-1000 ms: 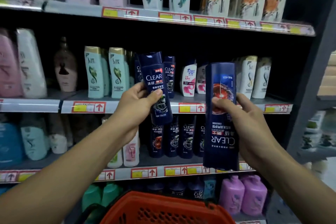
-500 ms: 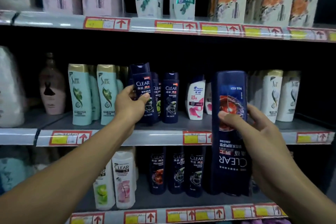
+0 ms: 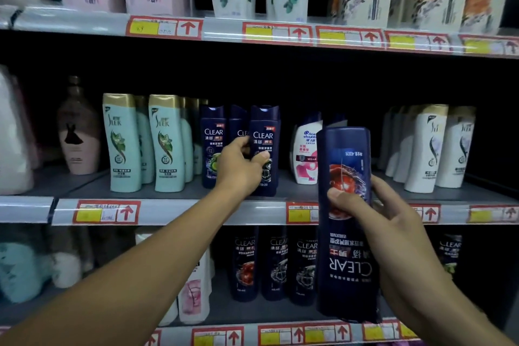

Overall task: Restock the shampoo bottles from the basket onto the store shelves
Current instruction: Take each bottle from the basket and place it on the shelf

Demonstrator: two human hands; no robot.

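My left hand [image 3: 238, 167] grips a small dark blue CLEAR bottle [image 3: 265, 135] that stands upright on the middle shelf [image 3: 174, 211], beside two more small CLEAR bottles [image 3: 213, 146]. My right hand [image 3: 382, 222] holds a large dark blue CLEAR bottle [image 3: 344, 233] upside down in front of the shelves, thumb across its red label. The basket is out of view.
Teal bottles [image 3: 120, 143] stand left of the CLEAR row; a pink-and-white bottle [image 3: 304, 154] and white bottles [image 3: 427, 149] stand to the right. There is a gap on the middle shelf behind the large bottle. Dark CLEAR bottles [image 3: 276, 264] fill the lower shelf. Boxes and white bottles line the top shelf.
My left hand has carried the small CLEAR bottle forward onto the middle shelf and set it upright to the right of the others. The view has risen, so the orange basket has left the frame.
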